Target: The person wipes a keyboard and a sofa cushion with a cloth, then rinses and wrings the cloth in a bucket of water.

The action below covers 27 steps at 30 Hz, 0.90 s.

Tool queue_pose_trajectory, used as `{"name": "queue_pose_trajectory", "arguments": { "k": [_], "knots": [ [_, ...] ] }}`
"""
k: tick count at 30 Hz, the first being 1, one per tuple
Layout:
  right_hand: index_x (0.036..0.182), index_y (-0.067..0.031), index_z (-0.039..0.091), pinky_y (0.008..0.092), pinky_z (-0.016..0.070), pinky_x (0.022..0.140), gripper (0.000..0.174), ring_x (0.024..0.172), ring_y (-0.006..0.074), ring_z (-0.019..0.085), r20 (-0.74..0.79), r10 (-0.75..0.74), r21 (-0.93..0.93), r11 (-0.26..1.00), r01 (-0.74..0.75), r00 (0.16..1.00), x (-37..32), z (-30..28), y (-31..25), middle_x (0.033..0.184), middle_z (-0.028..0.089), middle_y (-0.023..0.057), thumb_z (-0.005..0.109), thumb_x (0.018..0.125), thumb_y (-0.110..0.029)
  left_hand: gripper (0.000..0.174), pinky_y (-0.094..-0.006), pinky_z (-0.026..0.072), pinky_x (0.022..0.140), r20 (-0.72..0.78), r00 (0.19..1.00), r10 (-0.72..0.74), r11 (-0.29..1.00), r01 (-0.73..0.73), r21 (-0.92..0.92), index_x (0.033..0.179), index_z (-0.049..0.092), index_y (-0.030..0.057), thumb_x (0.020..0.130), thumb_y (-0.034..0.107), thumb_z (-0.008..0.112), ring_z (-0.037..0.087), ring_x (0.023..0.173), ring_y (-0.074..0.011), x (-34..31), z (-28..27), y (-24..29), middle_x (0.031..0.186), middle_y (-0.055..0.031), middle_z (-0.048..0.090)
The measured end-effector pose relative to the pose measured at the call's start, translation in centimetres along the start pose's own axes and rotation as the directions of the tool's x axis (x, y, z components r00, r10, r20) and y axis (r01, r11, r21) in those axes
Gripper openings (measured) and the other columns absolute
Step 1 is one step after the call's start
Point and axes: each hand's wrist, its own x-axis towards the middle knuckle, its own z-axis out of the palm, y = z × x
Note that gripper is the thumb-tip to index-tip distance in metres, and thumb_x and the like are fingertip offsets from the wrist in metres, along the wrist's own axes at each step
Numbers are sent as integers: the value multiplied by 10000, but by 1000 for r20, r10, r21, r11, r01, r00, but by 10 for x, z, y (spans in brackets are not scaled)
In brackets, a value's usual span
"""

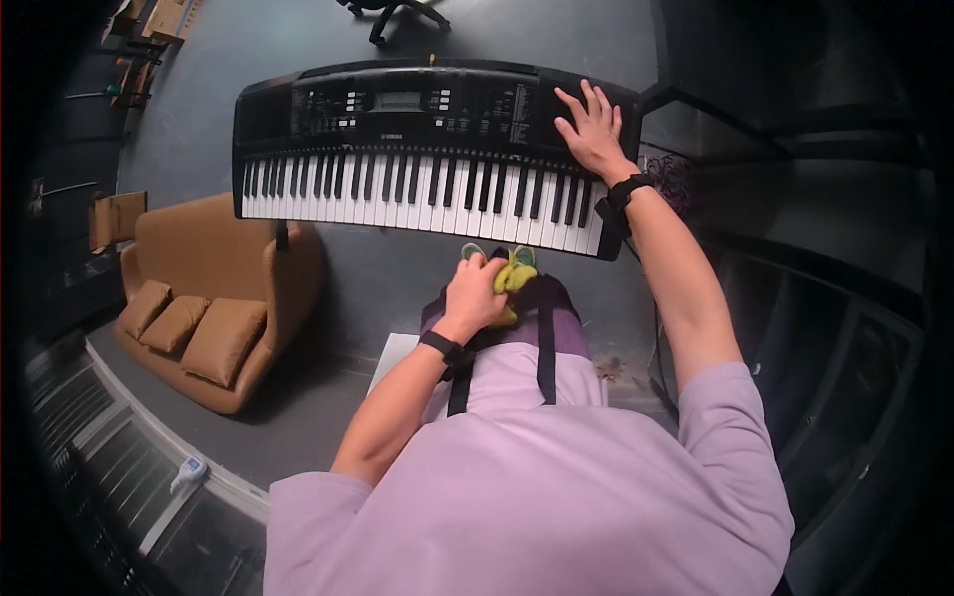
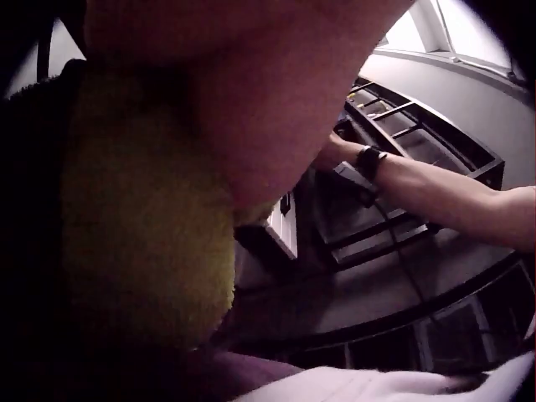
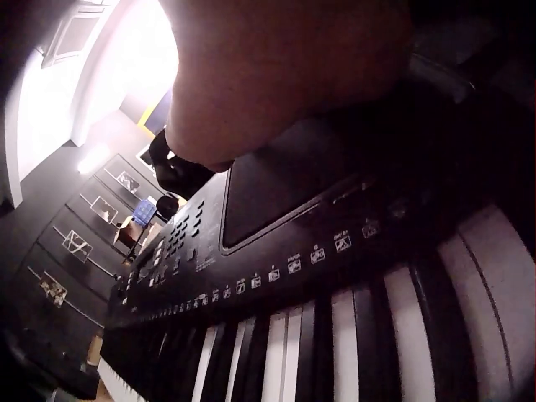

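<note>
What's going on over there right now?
A person is at an electronic keyboard. Their left hand grips a yellow-green cloth in front of their body, off the keys. The right hand is spread over the black panel at the keyboard's right end, holding nothing. A brown sofa stands off to the person's left.

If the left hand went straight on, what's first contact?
Likely the front edge of the keyboard, which lies ahead of the left hand and its yellow cloth in the head view. Relative height is unclear; it might pass over or under.
</note>
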Motion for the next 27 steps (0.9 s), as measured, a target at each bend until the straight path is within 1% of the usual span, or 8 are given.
{"name": "queue_pose_trajectory", "arguments": {
  "k": [2, 4, 6, 11, 18, 22, 26, 27],
  "knots": [
    [1620, -400, 496, 696, 166, 1286, 550, 1631, 382, 243, 38, -3, -2, 1000, 3, 999, 2, -7, 3, 1754, 321, 145, 558, 1079, -472, 553, -509, 587, 940, -280, 956, 82, 991, -108, -79, 1317, 636, 124, 795, 151, 816, 641, 1130, -397, 13, -21, 9, 1203, -152, 652],
    [1612, -410, 515, 678, 183, 1278, 537, 1608, 374, 281, 53, -11, 16, 1000, 10, 999, 3, -14, 5, 1740, 349, 141, 561, 1078, -428, 482, -538, 556, 870, -415, 906, 89, 975, -165, -151, 1233, 579, 85, 811, 149, 802, 638, 1105, -413, 40, -50, 37, 1150, -147, 662],
    [1595, -408, 548, 648, 210, 1266, 526, 1580, 365, 322, 50, -45, -4, 999, 45, 998, 7, -23, 8, 1718, 389, 138, 573, 1070, -401, 509, -516, 562, 929, -486, 863, 139, 963, -232, -136, 1269, 609, 82, 807, 128, 817, 649, 1139, -423, 76, -65, 61, 1183, -158, 689],
    [1554, -459, 596, 605, 323, 1211, 543, 1506, 362, 416, 184, -75, -43, 995, 85, 980, 23, -55, 11, 1670, 465, 87, 611, 1036, -298, 616, -494, 576, 977, -420, 888, 188, 982, -155, 110, 1324, 683, 167, 734, 204, 855, 552, 1233, -424, 134, -21, 81, 1351, -152, 565],
    [1536, -477, 613, 582, 392, 1191, 631, 1403, 381, 507, 281, -172, -7, 983, 181, 944, 41, -67, 31, 1599, 525, 74, 656, 963, -216, 624, -487, 592, 971, -368, 927, 69, 995, -37, 93, 1315, 700, 186, 714, 122, 855, 572, 1227, -436, 52, 24, 79, 1323, -140, 595],
    [1552, -482, 593, 586, 398, 1186, 673, 1436, 389, 469, 272, -174, -2, 983, 182, 946, 37, -68, 32, 1631, 486, 86, 670, 940, -215, 549, -487, 596, 939, -171, 958, -230, 973, 221, -73, 1276, 707, 179, 757, 219, 881, 632, 1175, -357, -13, 64, 65, 1220, -101, 619],
    [1660, -432, 458, 589, 385, 1195, 840, 1444, 384, 461, 277, -224, 118, 973, 199, 934, 40, -62, 52, 1651, 468, 78, 678, 888, -185, 538, -498, 579, 904, -478, 851, -218, 975, 175, -134, 1264, 709, 162, 755, 208, 875, 632, 1150, -361, 14, 39, 94, 1197, -103, 619],
    [1731, -368, 321, 574, 378, 1207, 972, 1443, 401, 465, 273, -262, 165, 961, 224, 925, 42, -60, 59, 1631, 493, 76, 652, 845, -142, 562, -498, 563, 935, -527, 828, -192, 981, 144, -132, 1304, 696, 134, 761, 158, 840, 627, 1149, -382, 33, 22, 107, 1183, -122, 615]
  ]
}}
